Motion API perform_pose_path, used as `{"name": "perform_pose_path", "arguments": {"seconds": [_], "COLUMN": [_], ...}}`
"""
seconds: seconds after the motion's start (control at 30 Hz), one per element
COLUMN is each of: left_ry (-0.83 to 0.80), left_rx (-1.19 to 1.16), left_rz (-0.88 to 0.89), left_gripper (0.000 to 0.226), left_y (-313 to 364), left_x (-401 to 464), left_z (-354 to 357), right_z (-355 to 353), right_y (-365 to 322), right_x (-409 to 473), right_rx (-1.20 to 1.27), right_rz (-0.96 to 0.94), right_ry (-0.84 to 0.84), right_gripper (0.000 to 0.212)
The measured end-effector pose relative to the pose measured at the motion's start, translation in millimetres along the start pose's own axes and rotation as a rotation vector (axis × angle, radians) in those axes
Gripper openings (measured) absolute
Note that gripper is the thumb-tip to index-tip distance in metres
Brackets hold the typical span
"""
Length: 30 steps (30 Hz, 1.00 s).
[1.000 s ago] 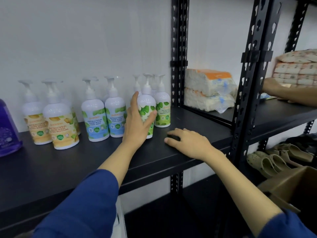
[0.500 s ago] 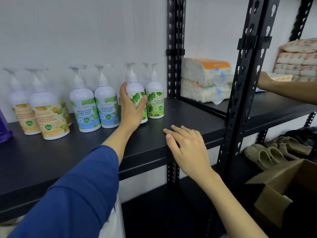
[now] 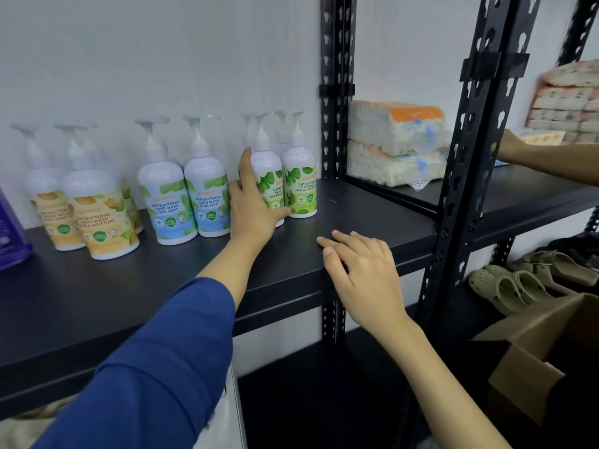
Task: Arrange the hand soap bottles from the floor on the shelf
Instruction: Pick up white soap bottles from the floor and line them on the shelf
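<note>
Several white pump bottles of hand soap stand in a row on the black shelf (image 3: 372, 218). Yellow-labelled bottles (image 3: 97, 218) are at the left, blue-labelled ones (image 3: 168, 205) in the middle, green-labelled ones at the right. My left hand (image 3: 256, 205) grips a green-labelled bottle (image 3: 267, 176) that stands upright on the shelf, touching a second green bottle (image 3: 299, 186) on its right. More pump heads show behind them. My right hand (image 3: 363, 273) rests flat on the shelf's front edge, holding nothing.
A purple container (image 3: 11, 234) sits at the shelf's far left. Black uprights (image 3: 335, 92) divide the racks. Tissue packs (image 3: 395, 140) lie on the neighbouring shelf, where another person's hand (image 3: 518, 150) reaches. Sandals (image 3: 518, 286) and an open cardboard box (image 3: 544, 358) are lower right.
My left hand has slid the green bottle back and to the right, up against the other green bottle. My right hand has drawn back to the shelf's front edge.
</note>
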<state>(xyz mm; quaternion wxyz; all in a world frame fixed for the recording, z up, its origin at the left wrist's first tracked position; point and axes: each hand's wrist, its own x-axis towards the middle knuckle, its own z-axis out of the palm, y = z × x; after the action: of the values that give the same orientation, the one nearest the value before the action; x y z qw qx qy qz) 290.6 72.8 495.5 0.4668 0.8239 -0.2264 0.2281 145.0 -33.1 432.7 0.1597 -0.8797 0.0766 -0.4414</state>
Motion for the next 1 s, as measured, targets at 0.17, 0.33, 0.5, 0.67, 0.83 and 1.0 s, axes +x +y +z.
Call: {"name": "perform_pose_path", "arguments": {"seconds": [0.17, 0.33, 0.5, 0.67, 0.83, 1.0], "left_ry": [-0.029, -0.026, 0.058, 0.043, -0.02, 0.009], "left_rx": [-0.135, -0.036, 0.176, 0.052, -0.051, 0.018], "left_rz": [-0.048, -0.038, 0.014, 0.005, -0.006, -0.039], "left_gripper": [0.12, 0.125, 0.119, 0.111, 0.114, 0.113], "left_y": [-6, 0, 7, 5, 2, 5], "left_x": [3, -3, -6, -4, -2, -5], "left_z": [-4, -1, -2, -1, -1, -1], "right_z": [0, 0, 0, 2, 2, 3], "right_y": [0, 1, 1, 0, 1, 1], "right_x": [0, -1, -2, -1, -2, -2], "right_rx": [-0.004, 0.006, 0.016, 0.017, 0.021, 0.016], "right_rz": [0.0, -0.006, -0.004, -0.006, -0.011, -0.015], "right_ry": [-0.001, 0.009, 0.022, 0.04, 0.047, 0.07], "right_gripper": [0.045, 0.045, 0.045, 0.044, 0.044, 0.042]}}
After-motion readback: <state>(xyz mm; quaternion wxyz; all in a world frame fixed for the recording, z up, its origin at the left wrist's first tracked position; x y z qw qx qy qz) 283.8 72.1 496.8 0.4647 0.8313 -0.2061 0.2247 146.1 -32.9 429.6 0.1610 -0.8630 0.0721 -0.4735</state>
